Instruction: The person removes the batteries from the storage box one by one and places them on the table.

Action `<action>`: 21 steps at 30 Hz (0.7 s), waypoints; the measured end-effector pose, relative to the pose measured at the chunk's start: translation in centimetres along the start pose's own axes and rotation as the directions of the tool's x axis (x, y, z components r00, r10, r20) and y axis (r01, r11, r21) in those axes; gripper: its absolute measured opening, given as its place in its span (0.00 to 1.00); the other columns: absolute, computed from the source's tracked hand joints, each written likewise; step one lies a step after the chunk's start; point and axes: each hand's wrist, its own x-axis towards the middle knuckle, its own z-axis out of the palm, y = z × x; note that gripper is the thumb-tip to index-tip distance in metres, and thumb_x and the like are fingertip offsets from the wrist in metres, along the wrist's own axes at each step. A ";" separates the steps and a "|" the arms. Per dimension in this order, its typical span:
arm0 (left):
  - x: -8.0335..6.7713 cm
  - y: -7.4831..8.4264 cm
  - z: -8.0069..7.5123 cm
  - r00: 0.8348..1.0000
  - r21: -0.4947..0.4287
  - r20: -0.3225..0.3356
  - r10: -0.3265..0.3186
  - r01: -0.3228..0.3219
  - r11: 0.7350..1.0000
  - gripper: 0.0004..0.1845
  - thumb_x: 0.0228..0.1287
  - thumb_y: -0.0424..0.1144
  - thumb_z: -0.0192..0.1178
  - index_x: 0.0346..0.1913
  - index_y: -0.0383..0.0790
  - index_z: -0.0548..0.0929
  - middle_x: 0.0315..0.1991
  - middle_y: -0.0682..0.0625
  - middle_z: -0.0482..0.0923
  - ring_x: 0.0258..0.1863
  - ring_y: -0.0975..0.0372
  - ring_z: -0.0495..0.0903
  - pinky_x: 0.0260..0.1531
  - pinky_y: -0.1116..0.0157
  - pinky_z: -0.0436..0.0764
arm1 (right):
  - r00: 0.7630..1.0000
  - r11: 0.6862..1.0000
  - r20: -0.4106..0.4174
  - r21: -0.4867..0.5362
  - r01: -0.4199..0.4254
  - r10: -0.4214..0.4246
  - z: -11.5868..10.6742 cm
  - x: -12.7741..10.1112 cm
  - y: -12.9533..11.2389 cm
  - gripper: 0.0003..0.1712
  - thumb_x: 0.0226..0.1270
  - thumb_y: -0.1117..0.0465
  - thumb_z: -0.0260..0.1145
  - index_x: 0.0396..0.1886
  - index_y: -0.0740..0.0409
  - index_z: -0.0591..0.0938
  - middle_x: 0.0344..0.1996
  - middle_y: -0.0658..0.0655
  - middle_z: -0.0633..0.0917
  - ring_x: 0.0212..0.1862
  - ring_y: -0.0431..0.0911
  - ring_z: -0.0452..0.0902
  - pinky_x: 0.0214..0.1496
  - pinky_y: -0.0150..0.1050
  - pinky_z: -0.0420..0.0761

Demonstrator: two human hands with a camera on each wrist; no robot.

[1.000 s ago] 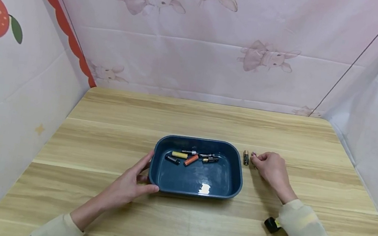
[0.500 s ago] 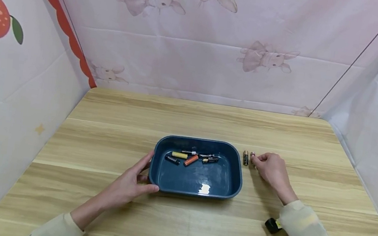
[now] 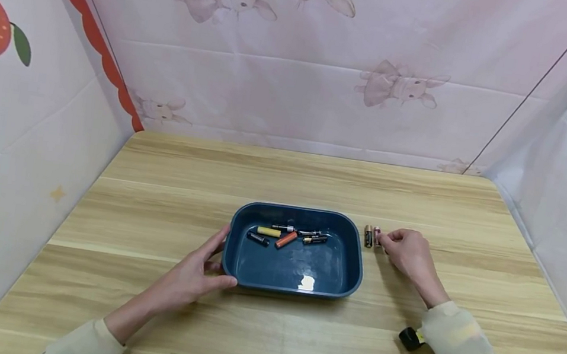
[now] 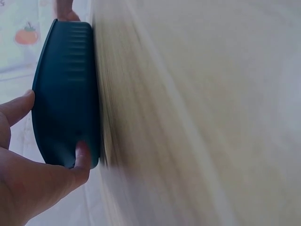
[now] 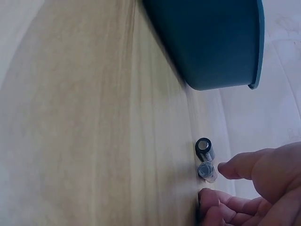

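My left hand (image 3: 185, 279) rests against the left end of a dark blue plastic bin (image 3: 297, 274), fingers along the left wall and thumb at the near corner. In the left wrist view its thumb (image 4: 83, 157) lies on the outer wall. Right of the bin, a black battery with a copper end (image 3: 368, 236) and a pinkish battery (image 3: 376, 236) lie side by side on the table. My right hand (image 3: 408, 254) is at the pinkish battery's right side, fingertips close to it. In the right wrist view a gap separates the thumb (image 5: 235, 167) from the bent fingers (image 5: 221, 205).
Inside the bin are several batteries, among them a yellow one (image 3: 269, 232), an orange one (image 3: 286, 240) and a black one (image 3: 258, 239). The wooden table (image 3: 182, 169) ends at printed cloth walls (image 3: 298, 107). A black object (image 3: 410, 338) sits by the right sleeve.
The pinkish battery has slid left to lie close beside the black and copper one. My right fingers now show just right of it. The left hand and bin hold nearly still.
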 end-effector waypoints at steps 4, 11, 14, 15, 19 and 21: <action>0.0 0.0 -0.1 1.000 0.000 0.001 -0.002 0.002 1.000 0.53 0.69 0.37 0.70 0.85 0.51 0.44 0.81 0.34 0.50 0.67 0.41 0.73 0.66 0.46 0.73 | 1.000 0.999 -0.007 0.029 0.013 -0.013 -0.4 -0.3 -0.1 0.20 0.76 0.52 0.64 0.43 0.67 0.87 0.30 0.57 0.87 0.30 0.46 0.77 0.31 0.38 0.74; 0.0 0.1 -0.1 1.000 -0.008 0.001 -0.012 0.012 1.000 0.53 0.69 0.36 0.70 0.85 0.50 0.44 0.81 0.34 0.51 0.66 0.43 0.75 0.65 0.47 0.75 | 0.987 0.980 -0.101 0.144 0.140 -0.126 -2.4 -1.6 -1.7 0.22 0.79 0.53 0.62 0.55 0.70 0.83 0.41 0.64 0.85 0.36 0.50 0.81 0.32 0.34 0.77; 0.0 0.1 -0.1 1.000 -0.005 -0.002 -0.014 0.014 1.000 0.53 0.69 0.37 0.70 0.85 0.51 0.45 0.80 0.34 0.52 0.65 0.44 0.76 0.65 0.47 0.74 | 0.980 0.956 -0.119 0.225 0.186 -0.162 -3.4 -2.4 -2.9 0.24 0.80 0.52 0.61 0.58 0.69 0.81 0.43 0.65 0.84 0.35 0.47 0.83 0.30 0.32 0.80; 0.0 0.1 -0.1 1.000 -0.005 -0.001 -0.015 0.015 1.000 0.53 0.69 0.37 0.70 0.85 0.51 0.45 0.80 0.34 0.52 0.65 0.44 0.76 0.65 0.47 0.74 | 0.976 0.948 -0.125 0.245 0.204 -0.178 -3.7 -2.6 -3.3 0.24 0.80 0.52 0.61 0.59 0.69 0.81 0.43 0.65 0.84 0.34 0.45 0.83 0.30 0.32 0.80; 0.0 0.1 -0.1 1.000 -0.005 -0.002 -0.021 0.021 1.000 0.53 0.69 0.37 0.70 0.85 0.51 0.45 0.80 0.34 0.52 0.65 0.44 0.76 0.66 0.47 0.74 | 0.964 0.908 -0.127 0.328 0.262 -0.232 -4.1 -3.2 -5.0 0.24 0.80 0.54 0.62 0.61 0.70 0.80 0.44 0.63 0.85 0.34 0.36 0.81 0.31 0.30 0.81; 0.0 0.1 -0.1 1.000 -0.004 -0.004 -0.026 0.026 1.000 0.53 0.68 0.37 0.70 0.85 0.51 0.45 0.80 0.34 0.52 0.65 0.44 0.76 0.66 0.47 0.74 | 0.959 0.881 -0.112 0.378 0.283 -0.260 -3.9 -3.5 -5.9 0.23 0.80 0.55 0.62 0.61 0.71 0.79 0.45 0.63 0.84 0.35 0.36 0.81 0.32 0.30 0.82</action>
